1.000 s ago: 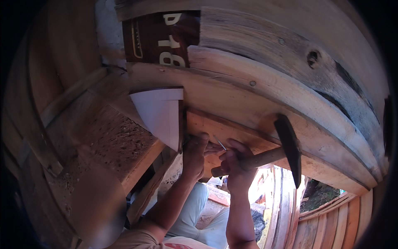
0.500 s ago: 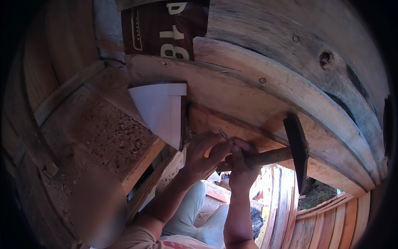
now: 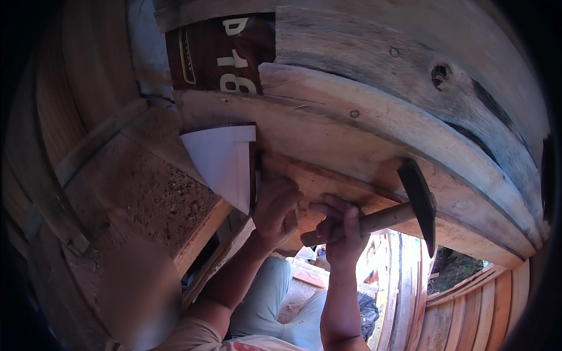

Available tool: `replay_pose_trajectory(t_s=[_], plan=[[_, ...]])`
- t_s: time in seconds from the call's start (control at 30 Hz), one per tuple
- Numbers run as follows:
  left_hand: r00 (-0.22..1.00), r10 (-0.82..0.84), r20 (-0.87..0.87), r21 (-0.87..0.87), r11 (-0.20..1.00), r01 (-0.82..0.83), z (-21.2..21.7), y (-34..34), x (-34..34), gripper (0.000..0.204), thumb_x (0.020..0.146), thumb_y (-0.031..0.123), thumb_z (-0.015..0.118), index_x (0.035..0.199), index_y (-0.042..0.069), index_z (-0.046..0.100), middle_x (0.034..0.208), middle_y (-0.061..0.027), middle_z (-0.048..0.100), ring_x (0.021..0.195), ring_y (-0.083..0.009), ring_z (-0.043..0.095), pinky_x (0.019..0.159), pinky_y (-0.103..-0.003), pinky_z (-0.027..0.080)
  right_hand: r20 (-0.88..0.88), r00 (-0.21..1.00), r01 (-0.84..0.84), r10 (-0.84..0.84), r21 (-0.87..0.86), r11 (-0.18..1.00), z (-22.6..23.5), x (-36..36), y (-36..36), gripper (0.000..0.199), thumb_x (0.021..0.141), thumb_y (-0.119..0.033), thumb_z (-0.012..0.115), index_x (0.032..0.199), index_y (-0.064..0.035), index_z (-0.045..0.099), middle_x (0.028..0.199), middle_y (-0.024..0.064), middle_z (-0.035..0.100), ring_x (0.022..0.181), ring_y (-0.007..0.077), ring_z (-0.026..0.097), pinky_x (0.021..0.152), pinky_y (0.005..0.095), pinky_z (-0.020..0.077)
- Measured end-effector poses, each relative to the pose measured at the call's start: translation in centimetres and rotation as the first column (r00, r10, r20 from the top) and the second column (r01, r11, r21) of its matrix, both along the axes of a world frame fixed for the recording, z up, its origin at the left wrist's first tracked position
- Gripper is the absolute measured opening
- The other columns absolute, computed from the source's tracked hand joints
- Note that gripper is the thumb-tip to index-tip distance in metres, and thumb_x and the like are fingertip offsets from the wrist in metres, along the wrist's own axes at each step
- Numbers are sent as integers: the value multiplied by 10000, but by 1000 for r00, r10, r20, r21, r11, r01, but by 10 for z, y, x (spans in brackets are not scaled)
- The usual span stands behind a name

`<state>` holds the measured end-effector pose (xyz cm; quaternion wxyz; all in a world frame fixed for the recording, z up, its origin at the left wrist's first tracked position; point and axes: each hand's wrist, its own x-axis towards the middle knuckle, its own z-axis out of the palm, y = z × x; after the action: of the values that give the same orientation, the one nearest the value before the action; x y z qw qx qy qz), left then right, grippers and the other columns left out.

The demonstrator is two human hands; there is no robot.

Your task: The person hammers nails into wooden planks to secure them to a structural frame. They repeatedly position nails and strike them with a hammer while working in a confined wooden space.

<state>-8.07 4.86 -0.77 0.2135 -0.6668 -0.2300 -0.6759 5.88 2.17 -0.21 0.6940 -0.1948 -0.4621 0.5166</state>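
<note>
My right hand is closed round the wooden handle of a hammer. The hammer's dark metal head is to the right, beside a lengthwise wooden beam. My left hand has its fingers curled together close to the lower board, just right of a white wedge-shaped piece with a dark edge. Whatever the left fingers hold is hidden. A gap separates the two hands.
A brown ledge strewn with crumbs and chips lies on the left. Weathered planks with nail heads curve across the top, beside a dark printed sheet. Slatted boards and a bright opening are at lower right.
My hands have drawn apart; they were together at a thin metal nail, now out of sight. The left hand has moved left and curled in, and the hammer stays in my right hand.
</note>
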Motion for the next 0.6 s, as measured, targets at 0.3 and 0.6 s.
replay_pose_trajectory(t_s=[0.3,0.6], plan=[[953,-219,209,107,974,201,-2,14,24,148,815,-66,492,936,20,489,918,-158,584,817,-263,581,718,-370,480,86,996,29,-23,-71,997,1,2,0,370,909,-265,490,1040,68,583,831,158,672,470,91,513,452,216,461],[967,-151,206,110,985,131,-2,20,29,123,819,-30,488,910,51,470,924,-137,572,823,-260,560,719,-350,463,83,996,25,-18,-80,996,1,6,-1,359,909,-254,498,1036,70,586,836,154,672,482,95,536,456,212,467]])
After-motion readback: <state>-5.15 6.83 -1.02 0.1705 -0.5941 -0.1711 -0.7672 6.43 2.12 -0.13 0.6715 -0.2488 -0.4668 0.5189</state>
